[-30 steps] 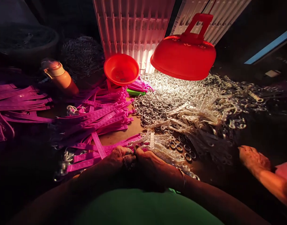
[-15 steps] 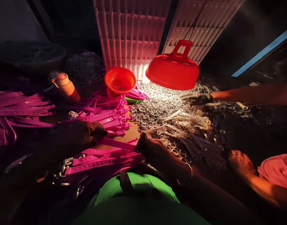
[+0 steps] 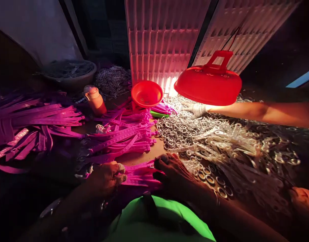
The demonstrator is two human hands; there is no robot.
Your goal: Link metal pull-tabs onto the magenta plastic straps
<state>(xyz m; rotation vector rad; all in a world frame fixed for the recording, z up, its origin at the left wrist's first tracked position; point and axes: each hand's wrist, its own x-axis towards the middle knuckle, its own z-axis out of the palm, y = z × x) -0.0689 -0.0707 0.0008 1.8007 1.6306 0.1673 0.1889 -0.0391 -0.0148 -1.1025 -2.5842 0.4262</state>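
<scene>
and there's bright green clothing (image 3: 179,211), a dark strap (image 3: 149,203) across it, pale coverings (image 3: 121,168) on the left hand's (image 3: 107,176) fingers!

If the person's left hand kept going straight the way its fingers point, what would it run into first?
The near pink straps, right at the left hand's fingertips. Past those, probably the right hand, though depth is hard to judge.
</scene>
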